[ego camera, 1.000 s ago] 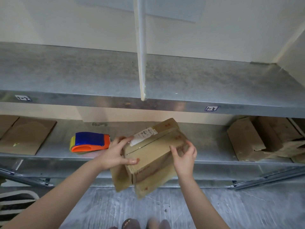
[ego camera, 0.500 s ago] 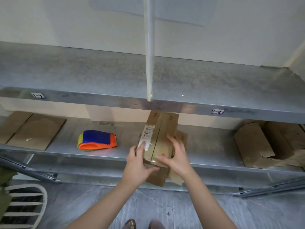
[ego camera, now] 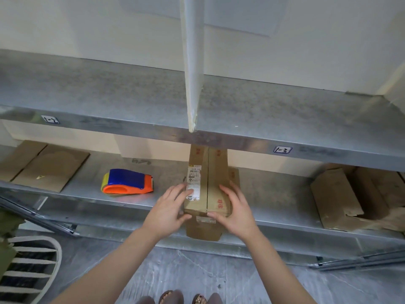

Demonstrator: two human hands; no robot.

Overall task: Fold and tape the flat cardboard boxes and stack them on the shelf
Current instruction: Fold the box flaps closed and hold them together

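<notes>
left hand [ego camera: 166,211] | right hand [ego camera: 236,212] | both grip box [ego camera: 215,183] | on lower shelf [ego camera: 87,187] edge

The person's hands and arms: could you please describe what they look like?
The left hand and right hand are bare: no gloves, rings or watch visible. The left forearm and right forearm are bare too, with no sleeves in view.

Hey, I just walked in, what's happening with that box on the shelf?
A person is holding a cardboard box at the front edge of the lower shelf. The left hand and right hand hold its near end, with the top flaps closed along a centre seam. A tape dispenser lies untouched to the left. Flat cardboard sits far left, and other boxes are on the right.
</notes>
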